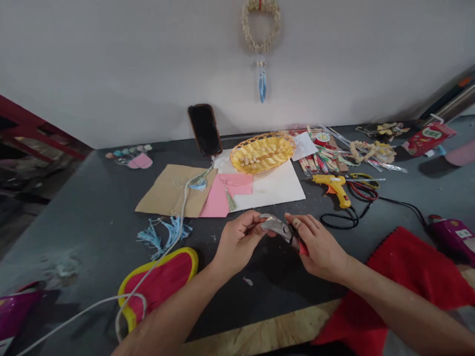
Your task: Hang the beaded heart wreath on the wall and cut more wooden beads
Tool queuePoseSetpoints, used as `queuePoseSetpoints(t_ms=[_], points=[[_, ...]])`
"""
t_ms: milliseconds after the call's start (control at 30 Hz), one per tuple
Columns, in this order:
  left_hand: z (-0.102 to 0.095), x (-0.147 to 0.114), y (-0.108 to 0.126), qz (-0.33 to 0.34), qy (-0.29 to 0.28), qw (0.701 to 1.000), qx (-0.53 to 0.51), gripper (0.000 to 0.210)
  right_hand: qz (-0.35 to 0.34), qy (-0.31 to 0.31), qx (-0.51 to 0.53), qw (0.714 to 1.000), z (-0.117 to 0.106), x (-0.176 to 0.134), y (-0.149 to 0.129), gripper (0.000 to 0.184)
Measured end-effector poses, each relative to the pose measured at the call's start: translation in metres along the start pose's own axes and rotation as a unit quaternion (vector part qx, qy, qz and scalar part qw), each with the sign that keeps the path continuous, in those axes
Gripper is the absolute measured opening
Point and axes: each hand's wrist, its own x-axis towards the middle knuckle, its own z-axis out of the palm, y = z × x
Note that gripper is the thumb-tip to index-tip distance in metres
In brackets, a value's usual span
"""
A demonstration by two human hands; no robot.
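Note:
My right hand (319,243) is closed around the red handles of a pair of pliers (279,227), whose metal jaws point left. At the jaws' tip, my left hand (239,242) is closed in a pinch. Whatever lies between its fingers is hidden or too small to name. Both hands are above the dark tabletop, in front of a white board (274,190). A yellow woven basket (272,153) with small pale pieces in it rests on that board. Left of the board are pink paper (215,200), brown paper (174,190) and a green tassel (229,198).
Blue tassels (165,235) and a white cable (181,212) lie to the left, near a red-and-yellow pad (159,282). A phone (205,129) leans on the wall. Rightward are a yellow glue gun (334,188) with its black cord, packaged sticks (326,158) and red cloth (415,272).

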Motion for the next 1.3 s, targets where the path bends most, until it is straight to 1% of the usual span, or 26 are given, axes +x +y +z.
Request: queuePoseSetpoints(t_ms=[167, 233, 333, 533, 733, 800, 867, 933, 1000, 1033, 1067, 1167, 1233, 1300], points=[[0.001, 0.000, 0.004, -0.043, -0.034, 0.997, -0.053, 0.026, -0.015, -0.002, 0.025, 1.000, -0.002, 0.000, 0.000, 0.074], [0.000, 0.000, 0.004, -0.053, -0.039, 0.996, -0.066, 0.029, -0.020, -0.004, 0.034, 0.999, -0.003, 0.000, 0.000, 0.075], [-0.001, 0.000, 0.003, -0.058, -0.049, 0.995, -0.072, 0.029, -0.023, -0.009, 0.038, 0.999, -0.003, 0.000, -0.001, 0.074], [-0.003, 0.000, 0.004, -0.050, -0.063, 0.995, -0.060, 0.022, -0.019, -0.026, 0.049, 0.998, -0.006, 0.001, -0.003, 0.071], [-0.006, 0.000, 0.000, -0.051, -0.063, 0.996, -0.028, 0.024, -0.001, -0.044, 0.046, 0.998, -0.011, 0.003, -0.005, 0.075], [-0.006, 0.000, -0.002, -0.045, -0.059, 0.997, -0.018, 0.025, 0.006, -0.040, 0.044, 0.998, -0.010, 0.003, -0.004, 0.077], [-0.007, 0.001, -0.003, -0.040, -0.055, 0.998, -0.010, 0.024, 0.004, -0.018, 0.048, 0.999, -0.006, 0.002, -0.002, 0.077], [-0.007, 0.001, -0.004, -0.043, -0.049, 0.998, -0.004, 0.024, -0.016, 0.030, 0.071, 0.997, 0.000, 0.001, 0.001, 0.072], [-0.007, 0.001, -0.004, -0.049, -0.042, 0.998, -0.004, 0.025, -0.038, 0.082, 0.101, 0.991, 0.004, 0.001, 0.004, 0.061], [-0.007, 0.001, -0.004, -0.052, -0.039, 0.998, -0.006, 0.026, -0.042, 0.096, 0.111, 0.988, 0.006, 0.001, 0.006, 0.055], [-0.007, 0.001, -0.004, -0.054, -0.037, 0.998, -0.008, 0.026, -0.040, 0.101, 0.116, 0.987, 0.006, 0.001, 0.007, 0.049], [-0.008, 0.001, -0.006, -0.058, -0.035, 0.998, -0.010, 0.028, -0.032, 0.089, 0.105, 0.990, 0.003, 0.003, 0.007, 0.034], [-0.008, 0.001, -0.007, -0.060, -0.033, 0.998, -0.013, 0.029, -0.047, 0.084, 0.087, 0.992, 0.000, 0.004, 0.006, 0.025], [-0.007, 0.001, -0.008, -0.063, -0.032, 0.997, -0.018, 0.030, -0.061, 0.082, 0.068, 0.993, -0.002, 0.005, 0.005, 0.020]])
